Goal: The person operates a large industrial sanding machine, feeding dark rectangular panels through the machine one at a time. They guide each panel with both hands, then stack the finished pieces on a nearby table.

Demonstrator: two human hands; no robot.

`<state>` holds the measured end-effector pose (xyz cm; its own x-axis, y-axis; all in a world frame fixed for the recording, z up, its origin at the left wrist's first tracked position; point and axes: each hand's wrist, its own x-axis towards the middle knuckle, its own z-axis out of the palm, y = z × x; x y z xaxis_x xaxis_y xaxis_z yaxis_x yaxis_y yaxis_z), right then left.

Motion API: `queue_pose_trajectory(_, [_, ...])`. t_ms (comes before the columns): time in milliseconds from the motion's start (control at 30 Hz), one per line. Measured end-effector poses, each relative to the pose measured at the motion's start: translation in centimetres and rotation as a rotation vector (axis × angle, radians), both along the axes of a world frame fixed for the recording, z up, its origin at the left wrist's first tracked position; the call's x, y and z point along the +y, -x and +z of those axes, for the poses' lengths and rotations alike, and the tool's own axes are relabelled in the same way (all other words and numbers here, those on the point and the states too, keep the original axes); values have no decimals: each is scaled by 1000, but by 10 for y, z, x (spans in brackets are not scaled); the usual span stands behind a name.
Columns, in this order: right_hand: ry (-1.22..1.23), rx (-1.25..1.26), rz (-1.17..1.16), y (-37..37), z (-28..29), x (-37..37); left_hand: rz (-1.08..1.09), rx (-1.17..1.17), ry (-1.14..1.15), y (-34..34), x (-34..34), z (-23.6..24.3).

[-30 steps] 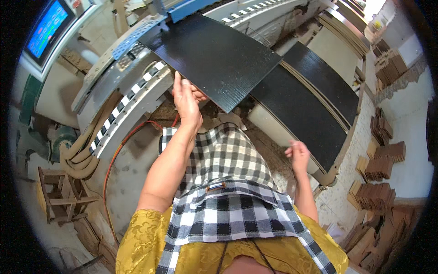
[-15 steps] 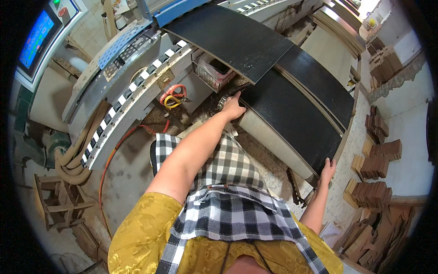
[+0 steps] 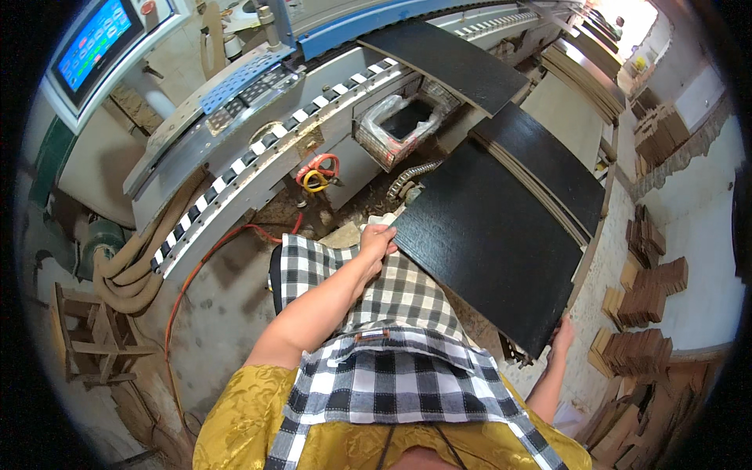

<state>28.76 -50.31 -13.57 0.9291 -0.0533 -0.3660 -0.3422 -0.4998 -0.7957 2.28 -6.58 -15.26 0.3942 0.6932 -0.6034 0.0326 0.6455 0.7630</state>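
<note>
A black rectangular panel [image 3: 486, 235] slants in front of my apron, its near left corner lifted off the stack. My left hand [image 3: 379, 241] is closed on that corner, thumb on the upper face. At the opposite near corner on the right, my right hand [image 3: 562, 337] grips the short edge; its fingers are partly hidden by the panel. Beyond lies a stack of black-topped panels [image 3: 548, 160] with pale edges. Another black panel [image 3: 446, 63] rests farther off along the machine's roller track [image 3: 270, 139].
A wire basket lined with plastic [image 3: 384, 145] hangs under the track, beside red and yellow coiled hoses [image 3: 317, 174]. A lit control screen [image 3: 98, 47] stands at upper left. A wooden stool [image 3: 98, 337] is at left. Stacked brown boards [image 3: 638, 333] line the right wall.
Both hands have drawn the panel off the stack toward my body, its left corner swinging left and nearer. The far panel on the track has moved away along the machine.
</note>
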Motion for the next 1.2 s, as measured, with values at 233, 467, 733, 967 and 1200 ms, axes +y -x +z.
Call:
queue_pose_trajectory(233, [-217, -223, 239, 31, 3, 17, 104, -99, -39, 59, -19, 56])
queue_pose_trajectory(467, [-536, -256, 355, 62, 50, 135, 254, -277, -315, 115, 4, 134])
queue_pose_trajectory(733, [-884, -31, 563, 162, 77, 265, 391, -345, -334, 156, 18, 159])
queue_pose_trajectory(967, [-898, 360, 1278, 226, 136, 306, 478, -455, -398, 204, 7, 159])
queue_pose_trajectory(1200, [-797, 377, 1574, 252, 129, 337, 548, -93, -408, 244, -21, 184])
